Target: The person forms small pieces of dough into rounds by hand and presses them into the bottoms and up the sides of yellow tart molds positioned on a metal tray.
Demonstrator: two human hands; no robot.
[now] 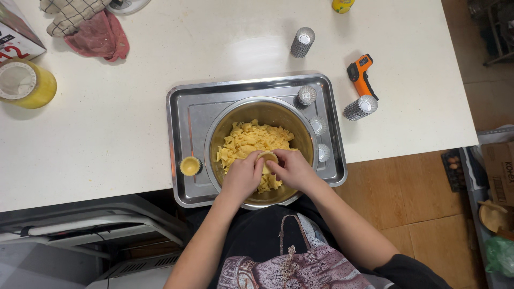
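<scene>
A small dough-lined tart mould (267, 158) sits pinched between the left hand (242, 175) and right hand (292, 168), held over a steel bowl (261, 108) of yellow dough scraps (247, 140) so crumbs fall in. The bowl rests on a metal tray (187, 112) beside one filled mould (190, 166).

Carton (16, 32): desk's far left corner, white and brown with red print, partly cut off. Cardboard box (500, 171): brown, on the floor right of the desk, dark lettering on its side.
</scene>
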